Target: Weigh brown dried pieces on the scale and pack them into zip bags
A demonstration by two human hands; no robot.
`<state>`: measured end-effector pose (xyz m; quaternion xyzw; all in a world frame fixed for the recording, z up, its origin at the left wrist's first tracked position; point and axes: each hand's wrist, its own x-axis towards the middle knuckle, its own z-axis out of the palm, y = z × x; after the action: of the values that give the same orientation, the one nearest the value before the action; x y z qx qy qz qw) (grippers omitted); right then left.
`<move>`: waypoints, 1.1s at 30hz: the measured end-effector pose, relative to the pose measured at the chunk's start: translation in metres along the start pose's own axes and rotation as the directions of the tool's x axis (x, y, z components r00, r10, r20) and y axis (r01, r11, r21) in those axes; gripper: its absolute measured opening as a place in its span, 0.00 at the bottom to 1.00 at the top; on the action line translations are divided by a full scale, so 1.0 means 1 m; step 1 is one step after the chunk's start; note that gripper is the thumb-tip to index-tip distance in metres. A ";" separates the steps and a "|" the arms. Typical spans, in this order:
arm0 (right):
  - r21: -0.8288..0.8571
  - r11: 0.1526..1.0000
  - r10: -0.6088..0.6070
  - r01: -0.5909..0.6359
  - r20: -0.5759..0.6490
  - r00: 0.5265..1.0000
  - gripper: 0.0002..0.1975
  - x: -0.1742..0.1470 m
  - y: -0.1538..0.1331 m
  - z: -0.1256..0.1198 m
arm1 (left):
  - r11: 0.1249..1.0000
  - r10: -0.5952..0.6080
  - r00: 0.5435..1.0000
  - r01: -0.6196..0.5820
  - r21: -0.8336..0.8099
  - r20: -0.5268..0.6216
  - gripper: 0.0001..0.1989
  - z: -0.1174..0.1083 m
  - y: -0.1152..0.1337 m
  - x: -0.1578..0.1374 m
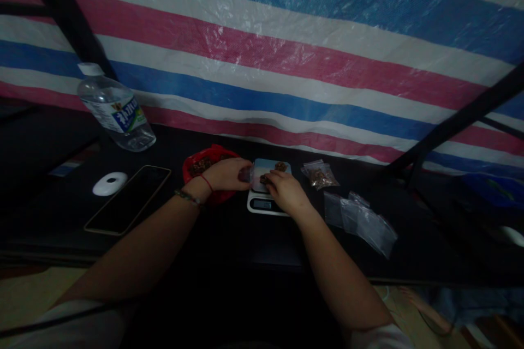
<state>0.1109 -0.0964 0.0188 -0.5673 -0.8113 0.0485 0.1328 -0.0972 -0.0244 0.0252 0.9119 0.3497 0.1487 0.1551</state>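
A small white kitchen scale (pixel 254 203) with a lit display lies in front of me. A clump of brown dried pieces (pixel 281 166) rests at the back of its plate. My left hand (pixel 229 175) has its fingers closed on a small clear plastic bag (pixel 246 174) at the plate's left edge. Over the plate, my right hand (pixel 286 192) pinches a few brown pieces (pixel 265 180) close to the bag's mouth. A red plastic bag (pixel 186 170) with more brown pieces stands behind my left hand, which partly hides it.
Filled zip bags (pixel 321 176) lie right of the scale, with several flat clear bags (pixel 364 219) nearer me. To the left are a phone (pixel 129 200), a white oval object (pixel 109 184) and a clear bottle (pixel 118 109). A striped plastic sheet (pixel 262 54) hangs behind the black table.
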 end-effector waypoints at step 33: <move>0.271 0.961 -0.026 0.060 -0.127 0.991 0.16 0.027 -0.015 0.029 | 0.996 -0.038 0.995 0.045 -0.080 0.091 0.23 0.012 -0.015 0.003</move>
<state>0.0809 -0.0747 -0.0011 -0.5274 -0.7993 0.1226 0.2607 -0.0994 -0.0144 0.0086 0.9031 0.3548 0.1186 0.2110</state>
